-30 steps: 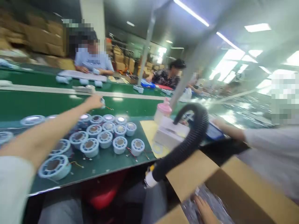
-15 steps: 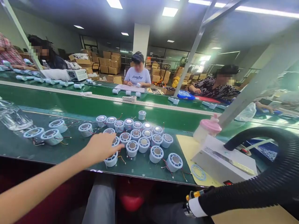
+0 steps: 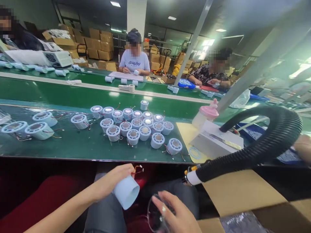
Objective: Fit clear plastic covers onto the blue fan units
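My left hand (image 3: pixel 118 176) is wrapped round a light-blue cylindrical housing (image 3: pixel 126 193) held above my lap, tilted with its open end toward the lower right. Thin wires with a small connector (image 3: pixel 140 169) stick out past my fingers. Just to the right, my right hand (image 3: pixel 178 210) grips a clear round plastic piece (image 3: pixel 150 212), blurred and see-through, so its full shape is hard to make out. Many similar light-blue housings (image 3: pixel 133 137) with round slotted tops and loose wires stand grouped on the green table (image 3: pixel 80 142) ahead.
A black corrugated hose (image 3: pixel 247 155) arches from a white box (image 3: pixel 218 137) to a nozzle near my right hand. Cardboard (image 3: pixel 240 191) lies at lower right. A pink-capped bottle (image 3: pixel 206 113) stands by the box. Co-workers sit across the green conveyor (image 3: pixel 97 92); another person's hand (image 3: pixel 303 147) shows at right.
My left hand has come back from the group of housings to my lap, taking one housing with it. My right hand has come into view with the clear round piece. The view has tilted down.
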Available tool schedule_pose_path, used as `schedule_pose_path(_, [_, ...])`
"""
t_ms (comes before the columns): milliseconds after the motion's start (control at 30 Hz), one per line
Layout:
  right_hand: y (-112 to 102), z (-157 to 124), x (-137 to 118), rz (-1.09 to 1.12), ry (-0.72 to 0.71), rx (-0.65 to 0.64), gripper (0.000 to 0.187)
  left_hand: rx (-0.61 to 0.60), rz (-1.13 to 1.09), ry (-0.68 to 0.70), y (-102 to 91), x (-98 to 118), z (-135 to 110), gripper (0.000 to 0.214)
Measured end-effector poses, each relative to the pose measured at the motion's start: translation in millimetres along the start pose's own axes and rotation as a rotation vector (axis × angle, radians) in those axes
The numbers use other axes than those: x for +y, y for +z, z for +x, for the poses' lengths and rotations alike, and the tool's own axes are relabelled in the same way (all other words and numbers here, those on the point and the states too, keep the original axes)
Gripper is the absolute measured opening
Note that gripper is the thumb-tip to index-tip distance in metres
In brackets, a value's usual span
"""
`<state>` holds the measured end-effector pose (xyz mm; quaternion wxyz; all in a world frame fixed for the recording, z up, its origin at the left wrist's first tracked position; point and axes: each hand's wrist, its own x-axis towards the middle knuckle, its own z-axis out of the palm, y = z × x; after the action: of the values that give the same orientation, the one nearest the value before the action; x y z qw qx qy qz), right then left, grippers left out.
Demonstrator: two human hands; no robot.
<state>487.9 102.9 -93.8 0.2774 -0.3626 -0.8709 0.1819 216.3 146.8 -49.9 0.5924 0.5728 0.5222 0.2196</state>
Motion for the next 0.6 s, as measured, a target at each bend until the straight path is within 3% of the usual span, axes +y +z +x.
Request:
schedule_pose_path(67, [3, 15, -11, -0.135, -0.101, 0.001, 0.058, -0.122, -0.011, -0.032, 18.6, -4, 5, 0.039])
schedule_pose_path(167, [4, 30, -21, -0.315, 0.010, 0.018, 0.071, -0.217, 0.062, 0.051, 37.9, 0, 7, 0.030])
schedule_pose_path(267, [3, 32, -21, -0.324, 0.196, -0.035, 0.054, -0.147, 0.292, 0.165, 47.3, 8, 5, 0.025])
schedule_pose_path(367, [-2, 31, -18, -0.082, 0.323, -0.160, 0.028, -0.030, 0.355, 0.191, 53.5, 11, 5, 0.019])
schedule_pose_path(467, [-12, 33, -19, 0.311, 0.494, -0.180, 0.022, 0.035, 0.193, 0.218, 59.2, 5, 7, 0.009])
schedule_pose_path(533, [-18, 35, -21, 0.480, 0.556, -0.131, 0.011, 0.081, 0.098, 0.213, 62.1, -2, 9, 0.020])
schedule_pose_path(600, [-22, 35, -24, 0.551, 0.563, -0.078, 0.017, 0.102, 0.056, 0.207, 63.3, -9, 10, 0.040])
